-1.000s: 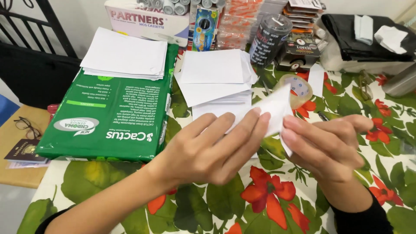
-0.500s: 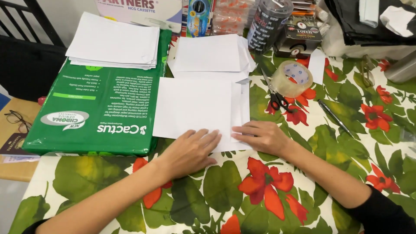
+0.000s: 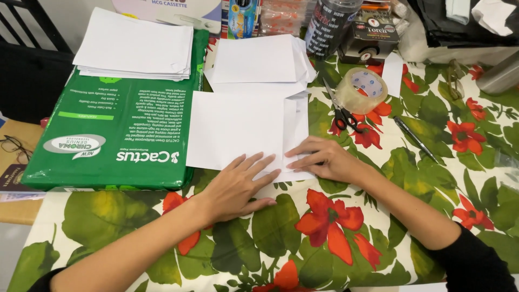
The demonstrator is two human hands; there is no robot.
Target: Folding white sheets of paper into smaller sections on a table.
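Head view, looking down on a table with a floral cloth. Both hands lay flat on a white envelope, which rested face down near the middle of the table, just right of a green ream of paper. The left hand was open, fingers spread, palm pressing the envelope's near edge. The right hand was likewise open, its fingertips pressing the folded strip along the envelope's right side; neither hand gripped anything.

Judged from this arrangement, the side fold appeared made and was being pressed flat, while sealing looked not yet done: the roll of clear tape and the scissors lay untouched to the far right, apart from both hands, and a black pen lay beyond them.

A small pile of finished-looking white envelopes sat just beyond the one in hand, and a stack of white sheets rested on the far end of the ream, suggesting further pieces remained. Spectacles lay at the far left edge.
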